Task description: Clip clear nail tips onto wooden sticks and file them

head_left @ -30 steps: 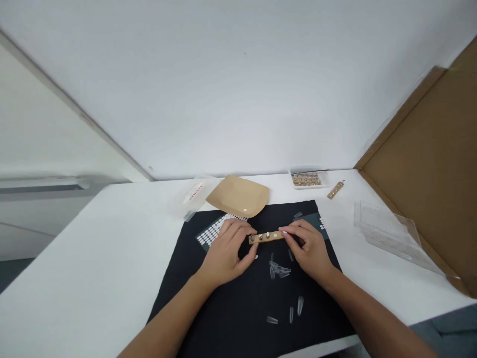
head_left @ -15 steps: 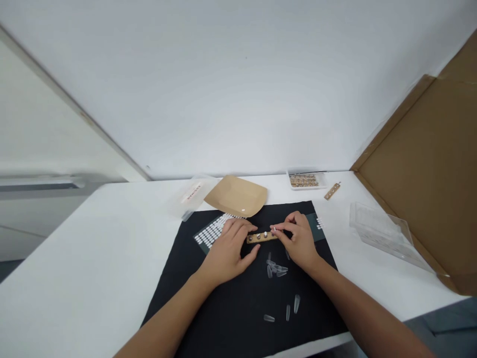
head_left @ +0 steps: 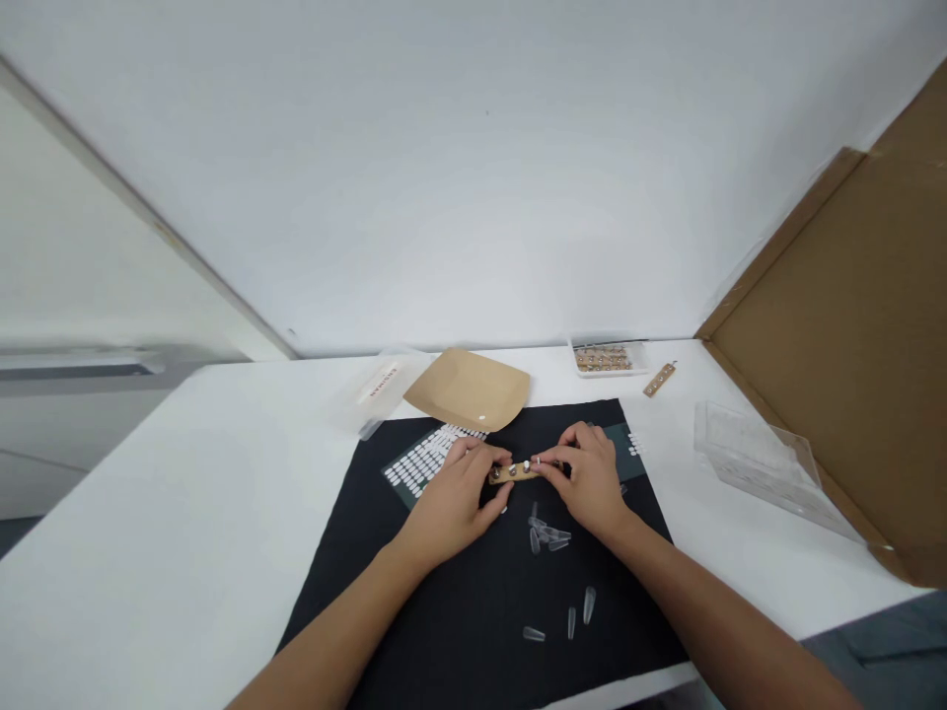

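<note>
My left hand (head_left: 457,501) pinches the left end of a narrow tan strip (head_left: 521,472) between thumb and fingers. Several round metal studs run along this strip, and at least one bears a white tab (head_left: 526,464). At the strip's right part, my right hand (head_left: 588,478) is closed with thumb and index finger on a small white tab (head_left: 538,461), right over a stud. Below the hands, several clear nail tips (head_left: 547,532) lie on the black cloth (head_left: 444,611). Partly under my left hand is a dark sheet of white oval tabs (head_left: 418,468).
Behind the cloth are a brown paper tray (head_left: 473,385) and a clear plastic bag (head_left: 377,390). A box of studded strips (head_left: 607,360) and one loose strip (head_left: 659,380) lie back right. A clear plastic case (head_left: 762,459) stands by the cardboard (head_left: 850,365).
My right fingertips have moved slightly left and down with the white tab, onto the strip. My left hand keeps its hold on the strip's end, its thumb shifted slightly.
</note>
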`<state>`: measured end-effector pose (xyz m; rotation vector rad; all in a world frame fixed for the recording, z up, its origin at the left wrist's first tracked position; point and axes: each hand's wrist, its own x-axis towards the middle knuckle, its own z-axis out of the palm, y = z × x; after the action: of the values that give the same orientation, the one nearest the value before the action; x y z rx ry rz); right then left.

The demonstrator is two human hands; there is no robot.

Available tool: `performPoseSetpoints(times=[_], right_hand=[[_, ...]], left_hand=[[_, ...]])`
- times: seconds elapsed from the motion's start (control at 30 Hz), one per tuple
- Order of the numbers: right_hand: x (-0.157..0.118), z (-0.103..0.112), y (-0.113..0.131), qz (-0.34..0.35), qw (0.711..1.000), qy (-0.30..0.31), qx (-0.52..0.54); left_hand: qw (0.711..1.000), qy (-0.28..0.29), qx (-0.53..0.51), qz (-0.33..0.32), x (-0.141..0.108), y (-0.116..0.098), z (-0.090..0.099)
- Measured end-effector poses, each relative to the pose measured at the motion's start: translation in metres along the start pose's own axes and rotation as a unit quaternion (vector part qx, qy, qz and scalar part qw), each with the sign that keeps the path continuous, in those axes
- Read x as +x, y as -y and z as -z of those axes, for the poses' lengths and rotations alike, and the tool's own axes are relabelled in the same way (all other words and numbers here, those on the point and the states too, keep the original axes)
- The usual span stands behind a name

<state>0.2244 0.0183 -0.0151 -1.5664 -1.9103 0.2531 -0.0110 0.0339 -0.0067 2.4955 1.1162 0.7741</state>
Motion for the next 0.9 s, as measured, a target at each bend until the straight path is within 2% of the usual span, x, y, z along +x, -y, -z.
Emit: performPoseSetpoints(times=[0.33,0.5,0.9], right_hand=[[-0.001,0.002,-0.001,0.009,1.0,0.014,0.002],[-0.002,0.008,-0.002,0.022,0.999,0.044,0.012],[0.002,0.019,-0.003,0.061,0.996,0.063,0.006]], left_hand=[[1.0,-0.003,-0.014,0.011,0.0,0.002,0.0],[1.0,0.003,-0.02,0.016,0.001,0.001,0.0],[1.0,0.001,-0.022,0.009,0.001,0.0,0.002]])
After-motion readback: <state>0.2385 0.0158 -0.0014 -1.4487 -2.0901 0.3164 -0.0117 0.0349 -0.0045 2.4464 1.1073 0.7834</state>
